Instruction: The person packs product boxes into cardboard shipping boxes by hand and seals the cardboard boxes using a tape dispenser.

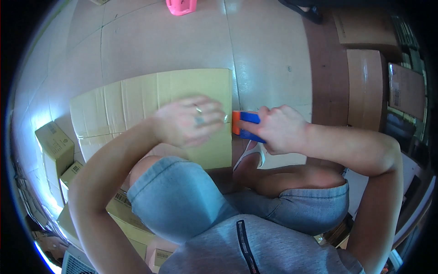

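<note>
Head view: your right hand (285, 130) is clamped on a blue-and-orange tool (249, 117), just beside the cardboard (137, 100). Your left hand (191, 121) blurs over it; finger spacing and contact cannot be told. Cardboard lies before your knees; judged light, stiffish, crease-prone; hold along its edges.

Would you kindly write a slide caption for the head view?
Left hand over cardboard, right hand gripping a blue-and-orange tool beside its edge.
</note>
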Demonstrator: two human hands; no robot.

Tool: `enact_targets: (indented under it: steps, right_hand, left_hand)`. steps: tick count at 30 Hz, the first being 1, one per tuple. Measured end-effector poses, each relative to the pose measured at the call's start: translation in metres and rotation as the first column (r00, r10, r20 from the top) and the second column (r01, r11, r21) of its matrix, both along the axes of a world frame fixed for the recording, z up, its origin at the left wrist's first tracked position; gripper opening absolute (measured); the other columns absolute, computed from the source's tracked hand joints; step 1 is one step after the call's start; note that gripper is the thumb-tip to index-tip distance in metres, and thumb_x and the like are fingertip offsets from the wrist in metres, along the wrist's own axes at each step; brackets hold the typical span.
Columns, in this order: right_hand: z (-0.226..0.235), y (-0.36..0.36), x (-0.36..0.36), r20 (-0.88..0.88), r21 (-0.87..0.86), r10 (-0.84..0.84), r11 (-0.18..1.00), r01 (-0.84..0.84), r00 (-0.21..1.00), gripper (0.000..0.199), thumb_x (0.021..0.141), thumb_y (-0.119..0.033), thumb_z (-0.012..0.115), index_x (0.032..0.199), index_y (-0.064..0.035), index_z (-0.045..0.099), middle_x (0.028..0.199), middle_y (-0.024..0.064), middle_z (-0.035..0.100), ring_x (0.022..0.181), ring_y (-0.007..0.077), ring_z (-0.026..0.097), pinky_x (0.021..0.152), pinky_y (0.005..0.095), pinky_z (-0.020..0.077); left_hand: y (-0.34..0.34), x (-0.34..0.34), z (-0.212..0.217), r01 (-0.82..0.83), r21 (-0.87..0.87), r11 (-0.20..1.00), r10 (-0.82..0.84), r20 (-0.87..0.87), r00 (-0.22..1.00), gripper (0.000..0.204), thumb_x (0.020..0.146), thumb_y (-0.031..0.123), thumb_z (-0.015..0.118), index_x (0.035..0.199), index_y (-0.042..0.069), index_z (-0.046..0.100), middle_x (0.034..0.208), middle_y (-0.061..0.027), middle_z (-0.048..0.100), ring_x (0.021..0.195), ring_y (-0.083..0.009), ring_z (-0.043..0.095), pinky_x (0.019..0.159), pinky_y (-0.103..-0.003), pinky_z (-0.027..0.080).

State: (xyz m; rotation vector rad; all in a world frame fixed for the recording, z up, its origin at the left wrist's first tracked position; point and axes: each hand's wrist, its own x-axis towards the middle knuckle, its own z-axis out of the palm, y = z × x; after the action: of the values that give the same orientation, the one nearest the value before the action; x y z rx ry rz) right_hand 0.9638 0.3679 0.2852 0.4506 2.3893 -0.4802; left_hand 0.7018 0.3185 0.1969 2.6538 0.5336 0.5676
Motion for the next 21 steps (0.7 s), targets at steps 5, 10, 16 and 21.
enact_targets:
  steps: [5,10,16,21]
  right_hand:
    - [-0.074,0.008,0.001,0.385,-0.005,0.286,0.952,-0.307,0.878,0.043,0.08,-0.022,0.065,0.121,-0.0122,0.06,0.096,0.0169,0.065,0.077,0.0305,0.068,0.07,0.0421,0.0573]
    - [-0.053,0.042,0.045,0.195,0.279,-0.431,0.886,0.371,0.881,0.041,0.078,-0.023,0.067,0.115,-0.0081,0.065,0.099,0.0144,0.068,0.088,0.0323,0.068,0.081,0.0432,0.0552]
    - [-0.025,0.048,0.058,-0.276,-0.208,-0.915,0.356,0.911,0.294,0.057,0.08,-0.016,0.066,0.135,-0.0055,0.054,0.11,0.0125,0.069,0.101,0.0236,0.065,0.091,0.0356,0.0501]
    - [-0.006,0.073,0.011,-0.305,-0.693,-0.95,0.27,0.669,0.067,0.062,0.083,-0.01,0.066,0.142,-0.0041,0.048,0.121,0.0081,0.063,0.11,0.0133,0.057,0.099,0.0281,0.0414]
  left_hand:
    - [0.005,0.03,-0.005,0.17,-0.023,0.985,-0.172,-0.085,0.981,0.045,0.079,0.038,0.065,0.113,0.007,0.064,0.121,-0.0103,0.059,0.123,-0.0267,0.051,0.112,-0.046,0.033]
    - [0.021,0.075,0.004,0.106,-0.05,0.993,-0.117,-0.506,0.855,0.064,0.089,0.063,0.042,0.08,0.007,0.072,0.09,-0.0065,0.069,0.107,-0.0246,0.058,0.119,-0.05,0.014]
    - [0.087,0.044,0.003,-0.469,0.034,0.882,0.403,-0.569,0.717,0.061,0.088,0.058,0.048,0.099,0.003,0.071,0.095,-0.015,0.069,0.112,-0.031,0.057,0.116,-0.053,0.02]
    - [0.108,-0.107,-0.01,-0.946,0.167,0.278,0.928,-0.301,0.22,0.064,0.094,0.06,0.04,0.127,0.006,0.053,0.113,-0.0211,0.065,0.116,-0.037,0.057,0.106,-0.051,0.033]
